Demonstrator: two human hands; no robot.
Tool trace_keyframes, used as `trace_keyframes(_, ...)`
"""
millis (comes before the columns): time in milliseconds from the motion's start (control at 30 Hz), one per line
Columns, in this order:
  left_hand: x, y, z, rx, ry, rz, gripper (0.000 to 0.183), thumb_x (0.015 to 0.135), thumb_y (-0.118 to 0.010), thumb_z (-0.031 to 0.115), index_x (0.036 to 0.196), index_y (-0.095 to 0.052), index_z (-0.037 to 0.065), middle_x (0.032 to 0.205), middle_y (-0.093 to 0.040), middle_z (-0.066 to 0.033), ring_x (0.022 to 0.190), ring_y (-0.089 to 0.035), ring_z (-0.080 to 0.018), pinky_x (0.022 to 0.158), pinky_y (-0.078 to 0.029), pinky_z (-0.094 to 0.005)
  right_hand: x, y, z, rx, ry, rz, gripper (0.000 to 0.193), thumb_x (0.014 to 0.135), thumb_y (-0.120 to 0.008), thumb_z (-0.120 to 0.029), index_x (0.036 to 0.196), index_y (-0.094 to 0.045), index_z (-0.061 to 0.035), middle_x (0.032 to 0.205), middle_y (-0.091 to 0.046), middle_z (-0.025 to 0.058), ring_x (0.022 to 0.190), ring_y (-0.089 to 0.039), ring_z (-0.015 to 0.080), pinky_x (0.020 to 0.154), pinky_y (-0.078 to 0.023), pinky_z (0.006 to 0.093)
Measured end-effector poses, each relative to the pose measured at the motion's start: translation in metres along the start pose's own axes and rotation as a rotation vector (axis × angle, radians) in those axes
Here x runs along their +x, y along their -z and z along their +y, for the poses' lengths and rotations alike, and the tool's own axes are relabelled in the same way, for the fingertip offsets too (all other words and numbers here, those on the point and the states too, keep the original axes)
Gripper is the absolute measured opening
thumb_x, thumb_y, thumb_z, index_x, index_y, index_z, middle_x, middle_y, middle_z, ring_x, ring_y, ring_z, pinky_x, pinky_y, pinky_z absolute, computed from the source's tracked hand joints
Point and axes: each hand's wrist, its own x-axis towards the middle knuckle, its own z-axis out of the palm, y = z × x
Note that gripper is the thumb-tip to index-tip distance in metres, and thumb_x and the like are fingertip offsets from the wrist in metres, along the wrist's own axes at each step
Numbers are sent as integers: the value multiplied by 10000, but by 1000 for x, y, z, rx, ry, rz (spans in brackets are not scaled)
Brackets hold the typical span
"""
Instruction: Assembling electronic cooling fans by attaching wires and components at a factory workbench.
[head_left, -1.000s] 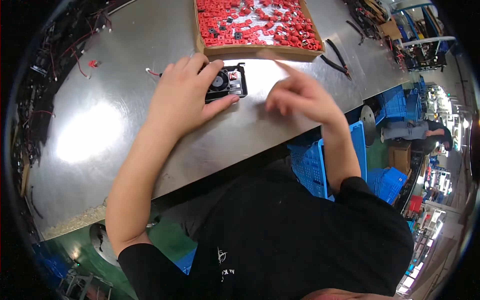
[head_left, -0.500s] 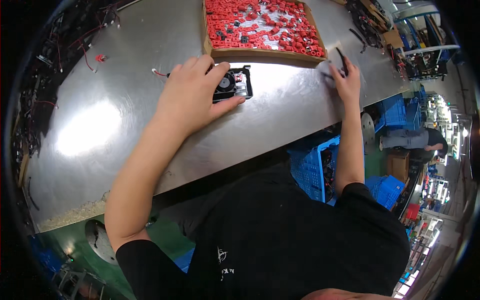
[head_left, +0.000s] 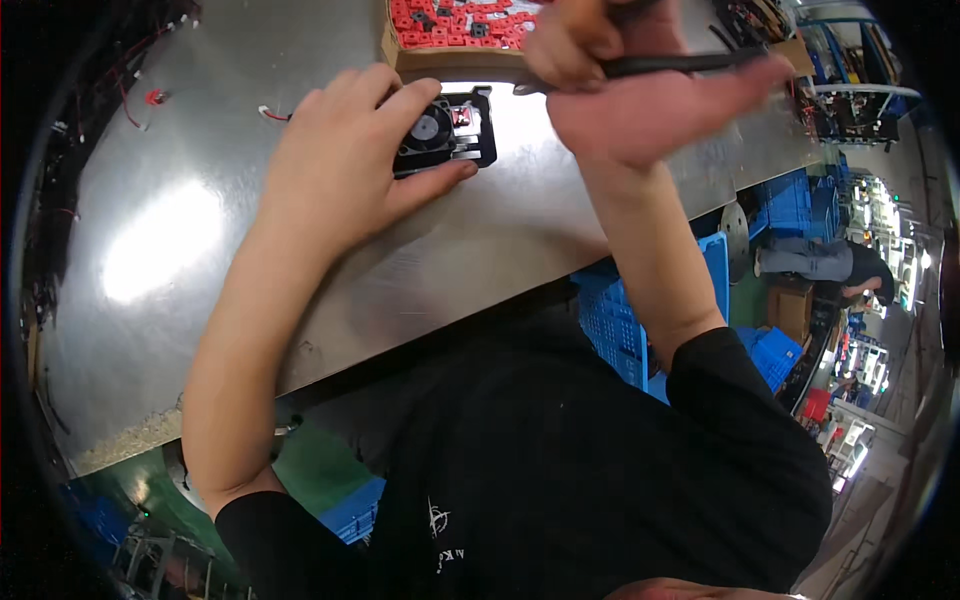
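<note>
My left hand point(head_left: 345, 150) is closed around a small black housing point(head_left: 486, 130) on the metal table, thumb along its near edge and fingers over its left side. Inside the housing sit a round black fan point(head_left: 425, 128), metal strips and a small red part point(head_left: 461, 116). Its left part is hidden under my fingers. Just to the right, my right hand point(head_left: 630, 110) is raised above the table, blurred, and closed on a long black tool point(head_left: 690, 63). A thin tip shows toward the housing; the tool's exact kind is unclear.
A cardboard tray point(head_left: 450, 62) of red and black parts lies at the far side, partly behind my right hand. A short wire with a white connector point(head_left: 265, 111) emerges left of the housing. Cables are heaped along the left edge. Blue crates point(head_left: 612, 320) stand below the table's front edge.
My right hand has swung left and up from beside the tray's right corner, carrying the black tool toward the housing. My left hand keeps its hold, and the view has shifted slightly.
</note>
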Motion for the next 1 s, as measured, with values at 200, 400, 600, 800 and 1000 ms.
trace_keyframes(200, 3, -4, 1, -22, -23, 19, 600, 831, -852, 511, 1249, -714, 104, 1049, -641, -102, 1024, -659, -321, 854, -526, -447, -3, 0, 28, 519, -155, -24, 1042, 768, -360, -1074, 945, -527, -60, 668, -381, 24, 547, -326, 136, 521, -250, 302)
trace_keyframes(400, 0, -3, 0, -22, 5, -13, 596, 843, -845, 480, 1279, -692, 104, 1092, -649, -114, 1053, -649, -342, 900, -523, -466, -19, -11, 32, -144, -134, 138, 1123, 687, -354, -1123, 974, -520, -49, 743, -449, 48, 623, -401, 156, 583, -313, 312)
trace_keyframes(600, -4, -1, 1, -26, 23, -18, 571, 858, -825, 531, 1217, -711, 102, 1074, -657, -110, 1079, -655, -320, 905, -521, -462, -10, -9, 28, -339, -173, -71, 1122, 680, -374, -1121, 968, -523, -46, 753, -480, 64, 618, -419, 168, 585, -332, 324)
trace_keyframes(800, -3, -2, 0, -29, 30, -10, 577, 870, -805, 558, 1220, -714, 108, 1092, -665, -114, 1094, -657, -319, 929, -526, -461, -17, -11, 40, -277, -146, -30, 1108, 695, -359, -1116, 955, -522, -52, 668, -409, 33, 591, -393, 160, 583, -323, 319)
trace_keyframes(1000, -4, -5, -2, -1, 41, -15, 607, 867, -788, 582, 1232, -714, 103, 1107, -666, -114, 1102, -656, -317, 938, -528, -457, -5, -19, 33, -232, -164, 46, 1157, 738, -348, -1094, 1136, -557, -28, 817, -488, 62, 681, -442, 160, 628, -367, 289)
